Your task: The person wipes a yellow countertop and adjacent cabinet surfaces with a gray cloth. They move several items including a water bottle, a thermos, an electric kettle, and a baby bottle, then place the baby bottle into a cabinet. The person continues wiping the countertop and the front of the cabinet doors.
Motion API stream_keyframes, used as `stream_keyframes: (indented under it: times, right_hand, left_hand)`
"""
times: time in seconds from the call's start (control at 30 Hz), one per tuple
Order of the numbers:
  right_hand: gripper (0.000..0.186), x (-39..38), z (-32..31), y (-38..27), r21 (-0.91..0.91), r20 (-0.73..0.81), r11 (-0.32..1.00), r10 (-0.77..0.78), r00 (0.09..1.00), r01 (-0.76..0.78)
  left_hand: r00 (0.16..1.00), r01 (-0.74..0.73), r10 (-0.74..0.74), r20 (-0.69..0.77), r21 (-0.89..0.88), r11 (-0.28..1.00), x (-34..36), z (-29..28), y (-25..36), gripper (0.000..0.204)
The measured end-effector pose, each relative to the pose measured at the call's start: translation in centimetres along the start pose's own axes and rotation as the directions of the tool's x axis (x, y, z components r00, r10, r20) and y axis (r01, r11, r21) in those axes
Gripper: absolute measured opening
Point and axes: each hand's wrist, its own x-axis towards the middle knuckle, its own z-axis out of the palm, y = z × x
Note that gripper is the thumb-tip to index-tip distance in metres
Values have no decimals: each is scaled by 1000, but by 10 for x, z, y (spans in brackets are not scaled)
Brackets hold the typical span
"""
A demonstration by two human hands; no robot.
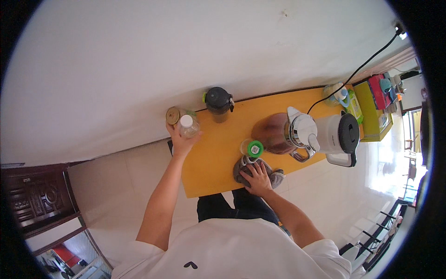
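At the table's left end, my left hand (182,142) is closed around a clear bottle (190,128) with a white cap, against a jar (173,115) with a gold-coloured lid. My right hand (256,179) lies with spread fingers on a bunched grey cloth (276,178) near the front edge. Just behind the cloth stands a small green-lidded jar (254,149), beside a large pitcher (272,132) of reddish-brown liquid with a steel lid. A dark flask (218,104) stands near the wall, right of my left hand.
On the yellow table (204,172), a white kettle (334,135) stands at the right, a pale blue bottle (339,95) behind it and boxes (378,90) at the far end. A black cord (357,69) runs up to a socket. A dark door (39,197) is at far left.
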Motion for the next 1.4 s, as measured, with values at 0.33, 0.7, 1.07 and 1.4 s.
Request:
stream_keyframes:
  times: [0.33,0.7,1.07,1.4]
  right_hand:
    - [64,-1,1,0,18,-55,1000,-4,998,5]
    - [65,-1,-1,-2,5,-36,1000,18,999,-18]
    - [62,-2,2,-3,44,-105,999,15,994,-11]
    - [63,-2,-2,-3,19,-58,1000,19,998,-18]
  left_hand:
    - [994,95,-94,48,-23,995,-5,-5,3,78]
    - [971,227,-206,123,-193,955,-5,-9,20,76]
    - [935,127,-96,341,-68,990,4,18,37,67]
    - [941,-1,25,337,-72,997,2,13,39,60]
